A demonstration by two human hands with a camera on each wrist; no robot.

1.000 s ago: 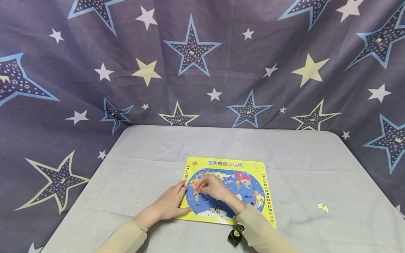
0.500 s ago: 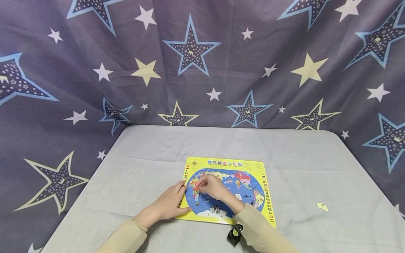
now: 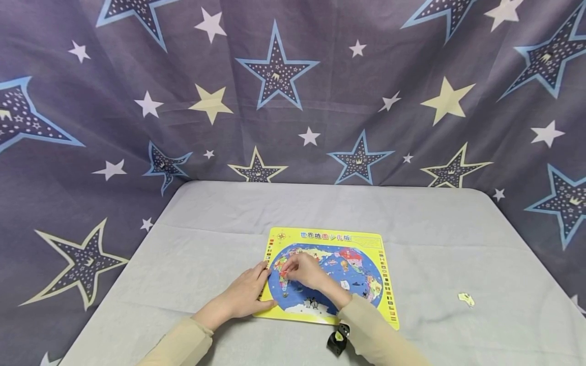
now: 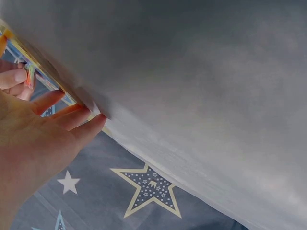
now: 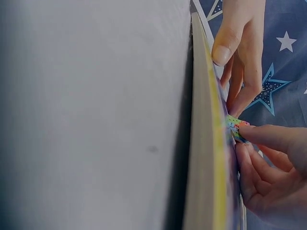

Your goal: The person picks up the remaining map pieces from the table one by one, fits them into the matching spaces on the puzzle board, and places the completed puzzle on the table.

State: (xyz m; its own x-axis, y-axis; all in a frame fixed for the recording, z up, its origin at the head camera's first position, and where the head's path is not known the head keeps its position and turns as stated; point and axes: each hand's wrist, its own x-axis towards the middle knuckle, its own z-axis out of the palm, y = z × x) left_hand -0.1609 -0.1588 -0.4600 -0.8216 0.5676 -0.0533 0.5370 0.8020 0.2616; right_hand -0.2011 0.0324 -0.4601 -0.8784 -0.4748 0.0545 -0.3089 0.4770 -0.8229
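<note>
A yellow-rimmed world map puzzle board point(image 3: 329, 231) lies on the grey-covered table. Over the map's left side my right hand point(image 3: 305, 270) pinches a small multicoloured puzzle piece point(image 5: 236, 128) between thumb and fingers. In the right wrist view the piece stands tilted against the board's face; the fingers cover much of it. The same puzzle piece point(image 4: 29, 76) is partly visible in the left wrist view. My left hand point(image 3: 247, 292) rests at the board's left edge, fingers extended and thumb by the lower left corner.
A loose pale yellow puzzle piece point(image 3: 466, 299) lies on the table to the right of the board. A black wrist-worn device point(image 3: 338, 340) hangs by my right sleeve, just below the board's front edge. Star-patterned cloth point(image 3: 293, 122) stands behind the table.
My right hand, with the puzzle piece, has shifted very slightly left. The left hand and the board stay where they were.
</note>
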